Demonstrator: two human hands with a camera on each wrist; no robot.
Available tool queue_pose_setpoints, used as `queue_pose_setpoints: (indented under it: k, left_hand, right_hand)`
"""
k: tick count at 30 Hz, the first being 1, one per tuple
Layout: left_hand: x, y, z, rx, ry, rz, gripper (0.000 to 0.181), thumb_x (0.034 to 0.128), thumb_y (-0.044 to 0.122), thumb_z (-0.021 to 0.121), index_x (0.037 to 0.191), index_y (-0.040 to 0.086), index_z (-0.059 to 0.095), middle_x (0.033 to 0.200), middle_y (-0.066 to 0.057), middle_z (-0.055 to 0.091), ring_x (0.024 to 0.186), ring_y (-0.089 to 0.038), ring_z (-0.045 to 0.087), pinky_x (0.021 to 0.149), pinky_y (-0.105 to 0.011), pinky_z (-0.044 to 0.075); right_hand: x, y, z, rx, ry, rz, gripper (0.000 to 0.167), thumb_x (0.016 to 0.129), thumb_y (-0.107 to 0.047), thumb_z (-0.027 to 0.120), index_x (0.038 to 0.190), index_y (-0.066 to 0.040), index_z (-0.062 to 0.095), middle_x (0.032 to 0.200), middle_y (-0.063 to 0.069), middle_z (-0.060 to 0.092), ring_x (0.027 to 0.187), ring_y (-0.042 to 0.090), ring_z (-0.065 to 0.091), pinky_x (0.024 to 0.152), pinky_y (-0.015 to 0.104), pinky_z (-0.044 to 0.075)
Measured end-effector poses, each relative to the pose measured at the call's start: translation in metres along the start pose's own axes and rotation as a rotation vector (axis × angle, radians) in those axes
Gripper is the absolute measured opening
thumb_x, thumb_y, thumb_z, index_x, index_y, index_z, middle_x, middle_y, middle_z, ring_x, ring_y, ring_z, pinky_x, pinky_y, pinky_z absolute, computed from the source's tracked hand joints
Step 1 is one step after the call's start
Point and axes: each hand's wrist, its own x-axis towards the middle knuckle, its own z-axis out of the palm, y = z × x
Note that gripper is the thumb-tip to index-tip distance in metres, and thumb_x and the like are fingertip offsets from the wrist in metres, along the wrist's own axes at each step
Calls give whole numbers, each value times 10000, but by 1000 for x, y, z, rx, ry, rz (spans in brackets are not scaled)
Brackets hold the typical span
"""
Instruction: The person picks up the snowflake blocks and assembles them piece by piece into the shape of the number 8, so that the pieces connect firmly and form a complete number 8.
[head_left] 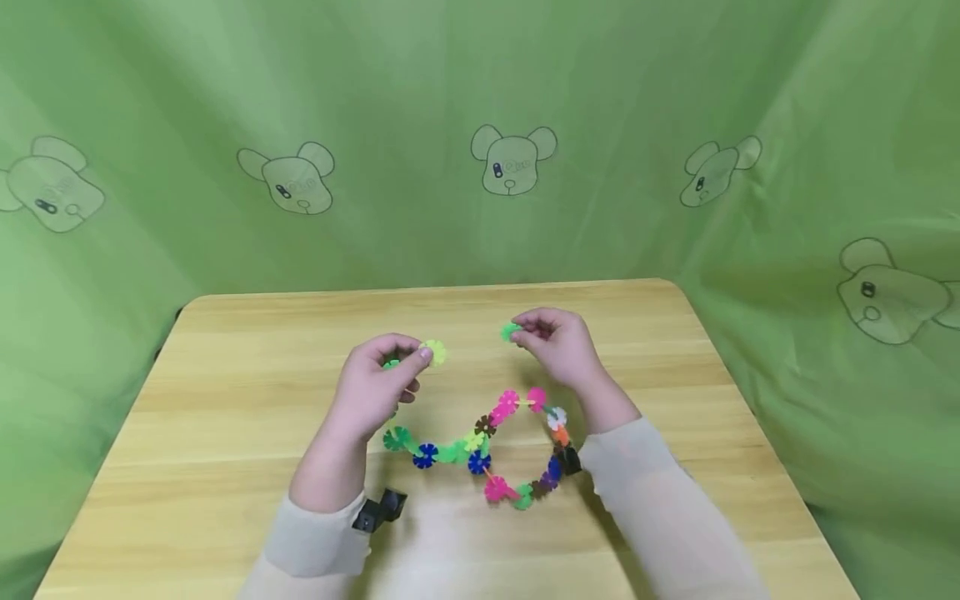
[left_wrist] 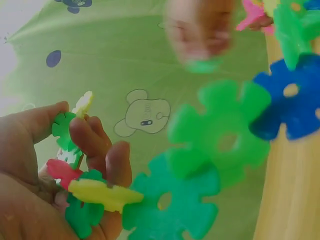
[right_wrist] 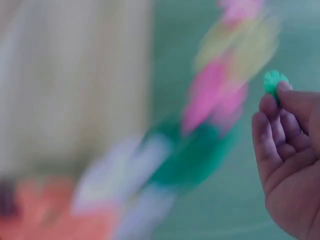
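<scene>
A chain of interlocking plastic snowflake discs (head_left: 425, 456) in many colours runs up to my left hand (head_left: 375, 383) and forms a ring at its right part. Thumb and fingers of that hand pinch the chain's end, where a yellow disc (head_left: 435, 352) sticks out; in the left wrist view more discs (left_wrist: 62, 172) lie against the palm. To the right and slightly farther back, my right hand (head_left: 564, 346) pinches a single green disc (right_wrist: 274, 82) between thumb and finger, apart from the chain. The chain is blurred in the right wrist view.
A wooden table (head_left: 247, 367) lies beneath both hands. Green curtains (head_left: 420, 233) with bear-head drawings surround its back and sides. Small black devices (head_left: 378, 510) sit at the cuffs, near the chain's ring on the right.
</scene>
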Motion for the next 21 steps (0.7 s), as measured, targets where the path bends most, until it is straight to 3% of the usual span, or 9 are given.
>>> queue_pose_setpoints:
  k: [4, 8, 11, 17, 21]
  left_hand:
    - [0, 0, 3, -43, 42, -2, 157, 1016, 106, 705, 1058, -45, 713, 894, -64, 648, 703, -201, 656, 659, -293, 604]
    - [-2, 0, 8, -74, 73, -13, 133, 1020, 78, 686, 1039, -50, 715, 899, -71, 680, 670, -160, 637, 641, -261, 580]
    - [-2, -1, 12, -91, 89, -16, 123, 1023, 63, 673, 1026, -52, 716, 899, -74, 695, 651, -141, 632, 643, -246, 570]
    - [-5, -1, 15, -122, 87, -8, 119, 1020, 58, 675, 990, -53, 708, 871, -57, 699, 626, -137, 629, 630, -250, 573]
    - [-5, -2, 15, -121, 82, -6, 109, 1010, 38, 681, 954, -53, 705, 854, -59, 712, 608, -134, 615, 619, -250, 566]
  right_hand:
    - [-17, -54, 4, 44, 6, -220, 112, 904, 48, 797, 1009, 12, 780, 922, 139, 772, 748, 197, 677, 656, 222, 569]
    - [-32, -80, 17, 49, -5, -413, 123, 863, 89, 815, 946, 7, 776, 901, 129, 777, 764, 179, 723, 712, 247, 613]
    - [-37, -84, 29, 36, 11, -511, 138, 848, 123, 812, 919, 13, 767, 888, 122, 774, 789, 211, 751, 753, 271, 631]
    - [-40, -80, 42, 3, 88, -584, 162, 825, 150, 808, 886, 6, 765, 878, 105, 769, 793, 235, 752, 767, 258, 626]
    - [-42, -78, 44, -58, 132, -696, 175, 803, 159, 814, 879, 8, 769, 876, 114, 772, 793, 259, 758, 766, 290, 633]
